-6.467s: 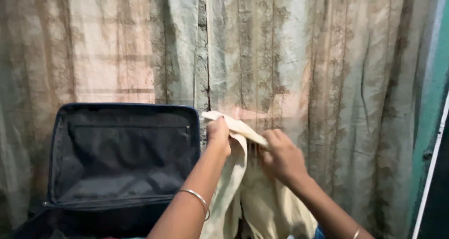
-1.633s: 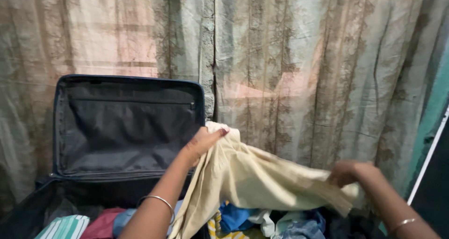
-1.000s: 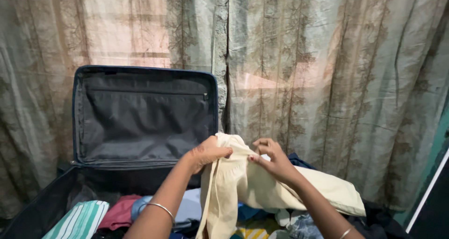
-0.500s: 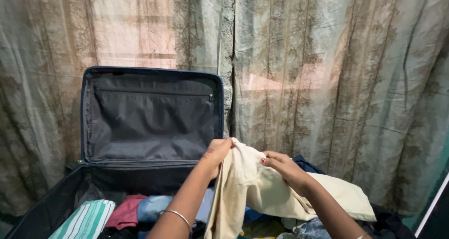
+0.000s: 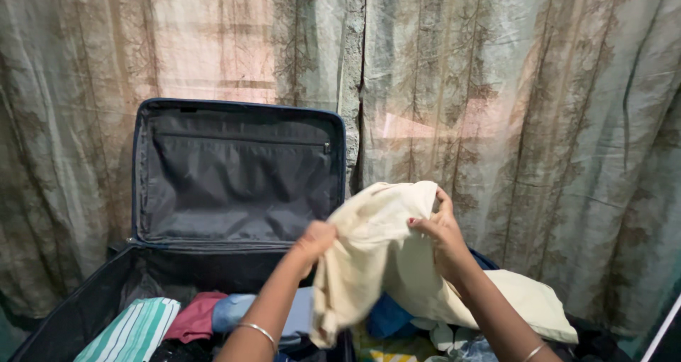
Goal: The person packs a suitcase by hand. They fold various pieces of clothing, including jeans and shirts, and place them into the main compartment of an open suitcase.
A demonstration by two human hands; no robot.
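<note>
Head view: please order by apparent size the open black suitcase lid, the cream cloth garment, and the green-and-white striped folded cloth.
1. Open black suitcase lid
2. Cream cloth garment, held in both hands
3. Green-and-white striped folded cloth, partly cut off at the frame edge

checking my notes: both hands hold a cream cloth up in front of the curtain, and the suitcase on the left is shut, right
Not quite. The suitcase is open, not shut: the head view shows its lid standing upright with the dark lining facing out and folded clothes in the base. The rest holds: the left hand and right hand both hold the cream cloth up in front of the curtain.
</note>
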